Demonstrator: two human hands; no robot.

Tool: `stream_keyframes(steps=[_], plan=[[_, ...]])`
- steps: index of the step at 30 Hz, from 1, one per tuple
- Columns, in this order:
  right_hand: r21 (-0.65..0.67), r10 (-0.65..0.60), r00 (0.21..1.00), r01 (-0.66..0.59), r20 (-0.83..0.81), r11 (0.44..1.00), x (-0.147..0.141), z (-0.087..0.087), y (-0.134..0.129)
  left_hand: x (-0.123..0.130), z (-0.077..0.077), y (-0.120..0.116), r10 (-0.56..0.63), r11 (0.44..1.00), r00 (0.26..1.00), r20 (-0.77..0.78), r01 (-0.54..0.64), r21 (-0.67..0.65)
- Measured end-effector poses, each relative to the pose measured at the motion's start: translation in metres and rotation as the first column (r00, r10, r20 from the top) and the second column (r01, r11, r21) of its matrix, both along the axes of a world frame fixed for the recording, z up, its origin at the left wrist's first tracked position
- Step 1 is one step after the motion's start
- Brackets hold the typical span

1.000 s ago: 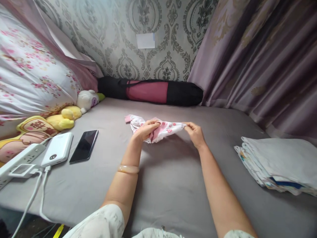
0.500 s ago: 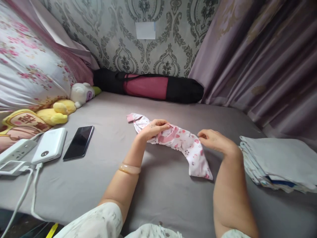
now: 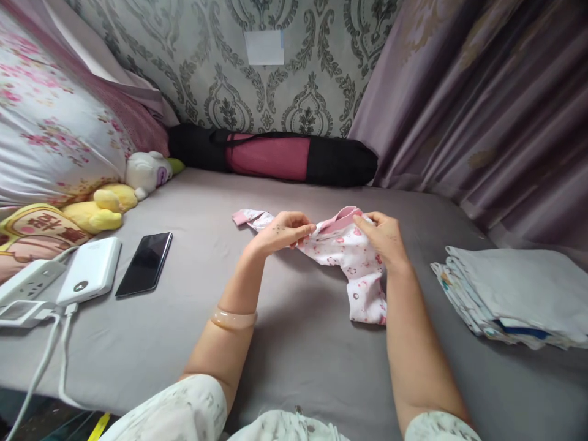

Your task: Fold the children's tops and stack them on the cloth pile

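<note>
A small white baby garment (image 3: 340,254), printed with pink and red figures, is held up off the bed between my hands. Its pink-banded opening (image 3: 342,222) is stretched between them. My left hand (image 3: 287,231) pinches the left end of that band. On the other side, my right hand (image 3: 381,236) grips the band between thumb and fingers. One pink-cuffed end (image 3: 241,217) of the cloth trails to the left behind my left hand. Another tube of the garment hangs down beside my right wrist, its edge partly hidden by the forearm.
Folded clothes (image 3: 519,294) are stacked on the grey bed sheet (image 3: 294,355) at right. At left lie a black phone (image 3: 144,264), a white power bank (image 3: 90,269), a power strip (image 3: 30,280) with cables and plush toys (image 3: 98,211). A long black-and-pink bag (image 3: 271,158) rests against the wall.
My right hand has moved left and taken hold of the pink band. The garment's opening is now lifted and pulled wider, and its right part hangs down.
</note>
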State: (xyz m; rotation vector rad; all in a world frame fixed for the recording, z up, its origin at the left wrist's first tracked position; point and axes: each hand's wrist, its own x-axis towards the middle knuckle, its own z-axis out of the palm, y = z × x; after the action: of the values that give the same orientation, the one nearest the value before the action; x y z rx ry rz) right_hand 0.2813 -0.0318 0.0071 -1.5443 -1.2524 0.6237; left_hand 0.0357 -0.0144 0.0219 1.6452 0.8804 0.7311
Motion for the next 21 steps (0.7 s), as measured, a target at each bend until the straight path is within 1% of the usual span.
stream_keyframes(steps=[1, 3, 4, 5, 6, 7, 8, 9, 10, 11, 12, 13, 14, 15, 18, 21], plan=[[0.012, -0.067, 0.998, 0.067, -0.017, 0.998, 0.003, 0.000, 0.002, -0.001, 0.002, -0.002, -0.094, 0.994, 0.995, -0.034, 0.092, -0.055], [0.016, -0.144, 0.988, 0.145, -0.056, 0.989, 0.006, 0.000, 0.003, -0.002, -0.001, -0.003, -0.270, 0.956, 0.958, -0.100, 0.254, -0.148], [0.013, -0.162, 0.984, 0.164, -0.078, 0.986, 0.006, 0.000, 0.004, -0.001, -0.006, -0.002, -0.317, 0.941, 0.939, -0.136, 0.293, -0.167], [0.006, -0.171, 0.980, 0.172, -0.099, 0.985, 0.007, 0.001, 0.003, 0.000, -0.012, 0.000, -0.321, 0.942, 0.930, -0.179, 0.295, -0.158], [-0.004, -0.171, 0.978, 0.171, -0.116, 0.985, 0.006, 0.003, 0.002, 0.001, -0.020, 0.004, -0.284, 0.957, 0.932, -0.224, 0.263, -0.120], [-0.017, -0.162, 0.978, 0.161, -0.130, 0.987, 0.006, 0.006, -0.001, 0.002, -0.028, 0.008, -0.208, 0.978, 0.943, -0.259, 0.201, -0.054], [-0.039, -0.141, 0.981, 0.137, -0.136, 0.990, 0.005, 0.010, -0.004, 0.003, -0.036, 0.013, -0.094, 0.993, 0.958, -0.271, 0.108, 0.037], [-0.068, -0.111, 0.985, 0.103, -0.135, 0.992, 0.004, 0.014, -0.008, 0.003, -0.043, 0.019, 0.047, 0.990, 0.966, -0.254, -0.011, 0.142], [-0.103, -0.075, 0.989, 0.062, -0.127, 0.993, 0.003, 0.019, -0.013, 0.003, -0.050, 0.023, 0.193, 0.959, 0.958, -0.212, -0.138, 0.247], [-0.141, -0.034, 0.993, 0.018, -0.117, 0.990, 0.002, 0.024, -0.017, 0.003, -0.054, 0.028, 0.317, 0.908, 0.935, -0.158, -0.251, 0.335], [-0.179, 0.006, 0.994, -0.025, -0.105, 0.984, 0.001, 0.029, -0.021, 0.003, -0.057, 0.031, 0.405, 0.854, 0.908, -0.110, -0.332, 0.400], [-0.210, 0.043, 0.995, -0.062, -0.095, 0.976, 0.000, 0.033, -0.025, 0.003, -0.060, 0.032, 0.452, 0.814, 0.888, -0.081, -0.373, 0.445], [-0.230, 0.077, 0.993, -0.095, -0.086, 0.968, 0.000, 0.037, -0.028, 0.004, -0.061, 0.033, 0.465, 0.794, 0.883, -0.069, -0.382, 0.473], [-0.240, 0.108, 0.991, -0.125, -0.082, 0.963, -0.001, 0.040, -0.030, 0.005, -0.061, 0.032, 0.451, 0.796, 0.890, -0.072, -0.364, 0.484], [-0.236, 0.198, 0.975, -0.216, -0.098, 0.947, -0.005, 0.047, -0.034, 0.011, -0.062, 0.026, 0.367, 0.836, 0.922, -0.122, -0.270, 0.479], [-0.224, 0.238, 0.961, -0.265, -0.141, 0.938, -0.010, 0.053, -0.038, 0.018, -0.065, 0.021, 0.328, 0.863, 0.928, -0.178, -0.218, 0.457]])
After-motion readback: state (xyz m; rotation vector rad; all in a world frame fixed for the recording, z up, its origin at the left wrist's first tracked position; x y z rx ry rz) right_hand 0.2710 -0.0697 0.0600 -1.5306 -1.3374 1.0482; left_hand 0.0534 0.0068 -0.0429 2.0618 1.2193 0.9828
